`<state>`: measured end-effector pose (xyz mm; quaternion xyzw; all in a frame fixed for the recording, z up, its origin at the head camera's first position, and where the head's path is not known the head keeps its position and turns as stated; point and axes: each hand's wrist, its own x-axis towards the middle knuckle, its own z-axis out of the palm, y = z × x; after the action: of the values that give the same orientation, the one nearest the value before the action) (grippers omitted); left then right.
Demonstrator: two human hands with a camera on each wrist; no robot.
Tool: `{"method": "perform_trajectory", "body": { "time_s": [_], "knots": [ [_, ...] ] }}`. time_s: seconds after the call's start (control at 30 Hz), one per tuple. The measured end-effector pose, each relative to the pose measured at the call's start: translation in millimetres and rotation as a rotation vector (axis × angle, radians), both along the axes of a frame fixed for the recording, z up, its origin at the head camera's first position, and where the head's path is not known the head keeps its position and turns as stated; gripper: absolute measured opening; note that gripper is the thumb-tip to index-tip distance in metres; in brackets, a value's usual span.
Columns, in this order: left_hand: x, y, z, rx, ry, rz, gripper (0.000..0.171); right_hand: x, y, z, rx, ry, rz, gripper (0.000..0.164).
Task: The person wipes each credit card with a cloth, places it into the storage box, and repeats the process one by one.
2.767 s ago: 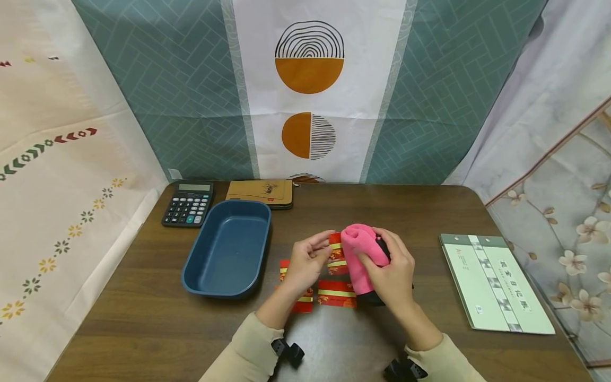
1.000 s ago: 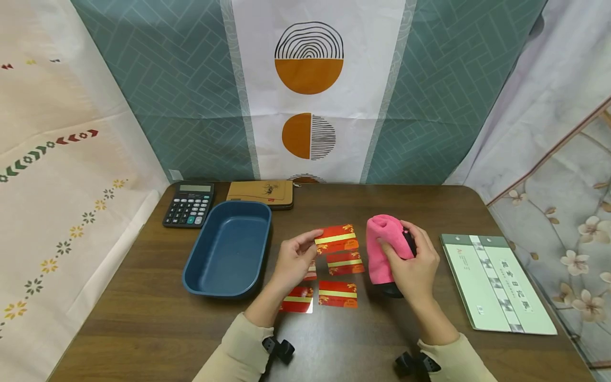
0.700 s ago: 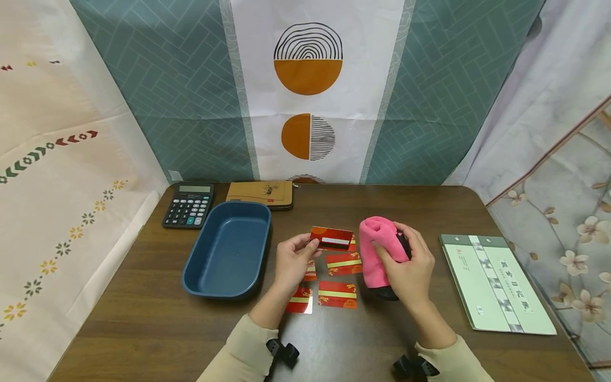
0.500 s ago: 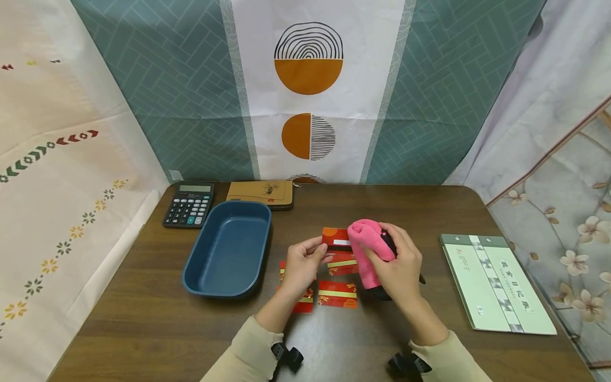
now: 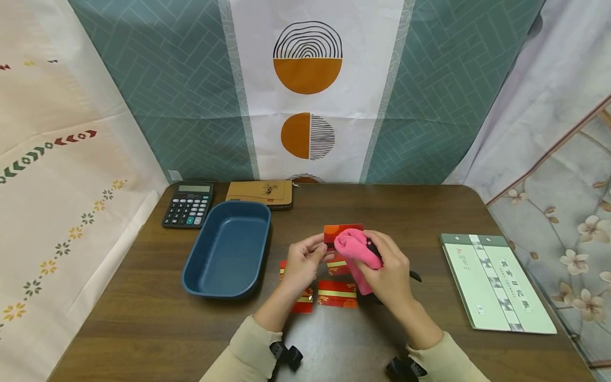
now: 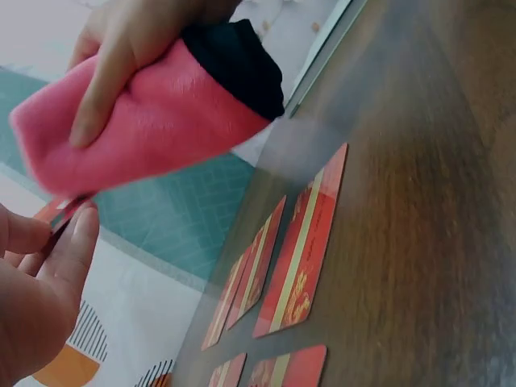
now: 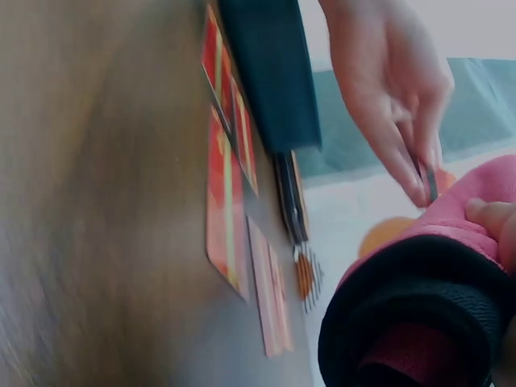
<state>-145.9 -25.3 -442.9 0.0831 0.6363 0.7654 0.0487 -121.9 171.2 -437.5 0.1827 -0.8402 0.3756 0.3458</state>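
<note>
In the head view my left hand (image 5: 302, 265) pinches a red card (image 5: 337, 230) by its left edge, above the table. My right hand (image 5: 390, 270) grips a bunched pink fleecy cloth (image 5: 354, 247) with black trim, which overlaps the card's face and hides its right part. From the left wrist, the cloth (image 6: 153, 129) meets the card right at the left hand's fingertips (image 6: 83, 230). A black rolled edge (image 7: 419, 266) of the cloth shows in the right wrist view. Below the hands lie several red cards (image 5: 337, 294) with gold stripes, some partly covered by the left hand.
A blue tub (image 5: 226, 254) stands left of the cards. Behind it are a calculator (image 5: 188, 204) and a tan wallet (image 5: 260, 192). A pale green account book (image 5: 496, 284) lies on the right of the wooden table (image 5: 406, 207).
The card in my left hand has turned from its gold-striped face to its dark-striped back. My right hand moved away rightward with the cloth, then came back left over the card.
</note>
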Motion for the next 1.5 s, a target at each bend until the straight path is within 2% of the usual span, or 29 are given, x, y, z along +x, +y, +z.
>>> {"method": "perform_trajectory", "body": {
  "time_s": [0.1,0.2,0.3,0.4,0.5,0.6,0.7,0.83,1.03,1.2,1.33,1.5],
  "knots": [
    [0.2,-2.2,0.3,0.024,0.001,-0.022,0.043,-3.1,7.5,1.5,-0.033,0.005,-0.071,0.058],
    [0.5,-2.3,1.1,0.007,0.013,-0.038,0.048,-6.0,8.3,6.8,-0.049,0.007,-0.095,0.057],
    [0.5,-0.1,2.0,-0.019,0.045,-0.052,0.048,-6.7,2.0,12.3,-0.045,0.004,-0.073,0.056],
    [-0.4,2.4,1.7,-0.045,0.112,-0.067,0.052,-5.3,-6.4,13.4,-0.043,0.014,-0.030,0.055],
    [-0.9,3.3,0.6,-0.032,0.143,-0.057,0.053,-1.8,-9.9,11.4,-0.021,0.025,0.004,0.056],
    [-0.7,2.0,-0.2,-0.015,0.113,-0.028,0.052,-0.1,-5.9,8.5,0.000,0.013,-0.002,0.057],
    [-0.2,0.6,-0.3,0.024,0.058,-0.007,0.051,-2.3,2.5,8.3,-0.007,-0.004,-0.057,0.057],
    [-0.2,0.6,1.0,0.049,0.032,-0.002,0.051,-6.1,7.5,11.8,-0.023,-0.006,-0.094,0.058],
    [-1.1,4.4,1.3,0.064,0.046,-0.046,0.051,-5.1,-2.1,12.5,-0.005,0.004,-0.001,0.058],
    [-2.5,1.7,-2.1,0.091,0.018,-0.029,0.051,-0.8,-3.3,6.7,0.010,-0.003,0.045,0.062],
    [-2.8,-2.4,-1.9,0.096,-0.018,-0.031,0.052,-3.2,5.5,5.8,-0.001,0.000,-0.021,0.059],
    [-3.0,-1.2,0.0,0.108,-0.003,-0.036,0.050,-9.5,9.3,9.7,-0.038,0.010,-0.086,0.056]
  ]
}}
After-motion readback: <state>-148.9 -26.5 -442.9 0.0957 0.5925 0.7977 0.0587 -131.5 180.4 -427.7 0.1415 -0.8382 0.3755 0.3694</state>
